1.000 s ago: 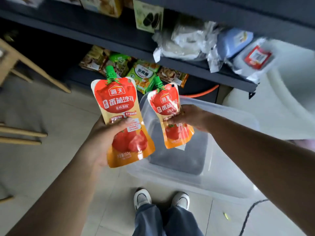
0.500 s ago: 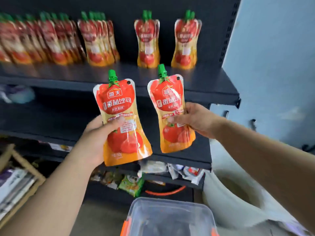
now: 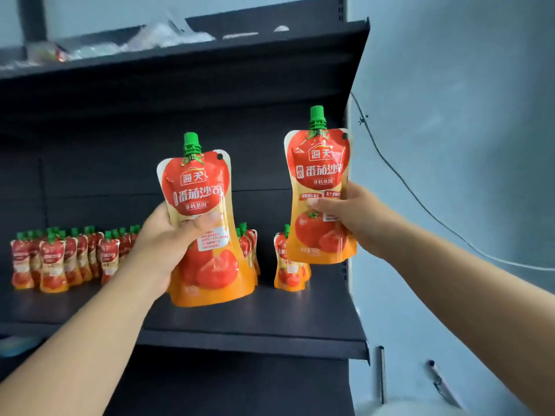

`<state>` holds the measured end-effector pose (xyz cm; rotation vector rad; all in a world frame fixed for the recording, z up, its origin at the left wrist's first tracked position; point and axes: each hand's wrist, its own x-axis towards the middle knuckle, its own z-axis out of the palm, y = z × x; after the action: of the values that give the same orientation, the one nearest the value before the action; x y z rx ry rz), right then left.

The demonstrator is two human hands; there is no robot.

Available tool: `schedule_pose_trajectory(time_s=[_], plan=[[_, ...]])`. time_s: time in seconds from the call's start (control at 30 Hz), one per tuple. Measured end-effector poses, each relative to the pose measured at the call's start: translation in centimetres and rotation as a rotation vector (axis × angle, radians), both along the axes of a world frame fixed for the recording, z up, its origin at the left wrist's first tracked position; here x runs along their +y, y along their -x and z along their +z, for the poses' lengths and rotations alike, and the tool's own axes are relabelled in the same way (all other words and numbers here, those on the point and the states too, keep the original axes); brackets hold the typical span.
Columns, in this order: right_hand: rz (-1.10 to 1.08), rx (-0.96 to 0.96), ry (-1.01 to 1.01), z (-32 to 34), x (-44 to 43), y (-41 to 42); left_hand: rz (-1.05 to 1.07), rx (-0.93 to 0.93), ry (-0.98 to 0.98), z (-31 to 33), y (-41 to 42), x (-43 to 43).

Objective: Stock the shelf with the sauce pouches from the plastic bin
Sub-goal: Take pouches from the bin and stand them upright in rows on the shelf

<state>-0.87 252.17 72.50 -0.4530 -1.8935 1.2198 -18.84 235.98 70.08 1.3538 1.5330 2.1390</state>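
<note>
A single wide-angle camera sits on the person's head and faces forward, straight at a dark shelving unit at close range. Both forearms enter from the bottom corners. The left hand [image 3: 162, 244] and right hand [image 3: 357, 217] meet near mid-frame, lifting the left ketchup pouch [image 3: 204, 187] and right ketchup pouch [image 3: 321, 163] just before the lens. The stocked shelf board [image 3: 240, 319] lies below centre, viewed slightly from above. The upper shelf [image 3: 180, 64] shows its underside. A pale wall [image 3: 450, 145] fills the right third, and the unit's right edge leans with the wide lens.
</note>
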Motion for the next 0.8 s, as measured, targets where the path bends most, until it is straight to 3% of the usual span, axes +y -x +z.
schedule_pose_trajectory(time_s=[0.27,0.47,0.8], plan=[[-0.139,-0.039,-0.096,0.3,1.2,4.6,0.019,0.091,0.055,-0.1,6.0,5.4],[-0.293,0.013,0.112,-6.3,5.1,10.7,0.129,0.149,0.186,-6.1,13.1,10.9],[-0.583,0.059,0.264,-17.5,8.3,16.8,0.001,-0.011,0.285,-14.9,19.8,15.7]])
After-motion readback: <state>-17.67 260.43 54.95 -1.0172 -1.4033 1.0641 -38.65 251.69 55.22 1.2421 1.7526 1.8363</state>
